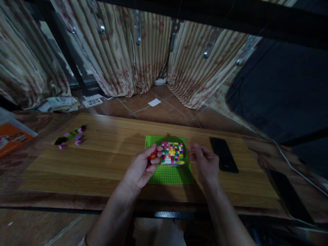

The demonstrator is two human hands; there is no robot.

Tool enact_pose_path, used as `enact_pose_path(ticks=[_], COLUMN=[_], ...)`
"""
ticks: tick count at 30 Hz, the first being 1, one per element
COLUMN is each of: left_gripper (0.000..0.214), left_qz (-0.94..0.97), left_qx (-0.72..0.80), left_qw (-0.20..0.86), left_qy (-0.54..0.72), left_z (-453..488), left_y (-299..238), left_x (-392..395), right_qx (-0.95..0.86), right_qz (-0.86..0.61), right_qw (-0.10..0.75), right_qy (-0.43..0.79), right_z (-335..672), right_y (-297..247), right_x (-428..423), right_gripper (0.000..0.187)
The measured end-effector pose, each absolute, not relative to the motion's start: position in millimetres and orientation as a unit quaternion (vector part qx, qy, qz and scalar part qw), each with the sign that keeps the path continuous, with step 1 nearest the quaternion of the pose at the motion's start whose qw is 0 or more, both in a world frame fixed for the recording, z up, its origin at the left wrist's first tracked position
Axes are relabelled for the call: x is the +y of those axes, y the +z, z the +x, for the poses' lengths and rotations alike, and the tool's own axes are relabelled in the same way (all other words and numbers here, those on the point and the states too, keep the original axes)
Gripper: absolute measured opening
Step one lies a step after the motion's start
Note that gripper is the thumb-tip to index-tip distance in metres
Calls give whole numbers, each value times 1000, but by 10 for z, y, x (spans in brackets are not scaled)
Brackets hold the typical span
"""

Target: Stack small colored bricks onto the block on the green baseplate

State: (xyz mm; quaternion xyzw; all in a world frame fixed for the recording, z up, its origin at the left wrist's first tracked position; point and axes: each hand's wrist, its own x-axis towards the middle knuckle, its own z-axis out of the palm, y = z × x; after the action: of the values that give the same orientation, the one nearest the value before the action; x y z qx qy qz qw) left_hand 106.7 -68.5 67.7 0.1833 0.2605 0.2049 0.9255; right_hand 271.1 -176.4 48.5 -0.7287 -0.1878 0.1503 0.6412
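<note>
A bright green studded baseplate [169,176] lies on the wooden board, carrying a block of many-coloured toy bricks [173,153]. My left hand [140,167] is at the left edge of the plate, its fingers curled around several red and orange toy bricks [153,156]. To the right of the plate is my right hand [204,159], thumb and fingers pinched together; whatever may be between them cannot be made out. It is apart from the brick block.
Loose pink, green, purple and black bricks [78,137] are scattered at the board's [110,167] left end. A black phone [223,154] lies right of my right hand, with another dark flat device [290,194] farther right. An orange-and-white package [15,135] stands at far left.
</note>
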Motion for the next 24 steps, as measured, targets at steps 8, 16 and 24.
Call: enact_pose_path(ticks=[8,16,24], left_gripper=[29,25,27], left_qz=[-12,5,13], left_qx=[184,202,197], left_qw=[947,916,906], left_qy=[264,347,375], left_z=[1136,1217,1304], left_y=[786,785,799], left_x=[-768,-843,-934], right_qx=[-377,-533,-492], right_qz=[-696,-654,-698], right_qw=[610,534,518], right_qy=[8,56,39], right_z=[2282,1961,1969], right_y=[666,741,672], right_x=[-1799,-1771,-1719], right_gripper=[12,16,17])
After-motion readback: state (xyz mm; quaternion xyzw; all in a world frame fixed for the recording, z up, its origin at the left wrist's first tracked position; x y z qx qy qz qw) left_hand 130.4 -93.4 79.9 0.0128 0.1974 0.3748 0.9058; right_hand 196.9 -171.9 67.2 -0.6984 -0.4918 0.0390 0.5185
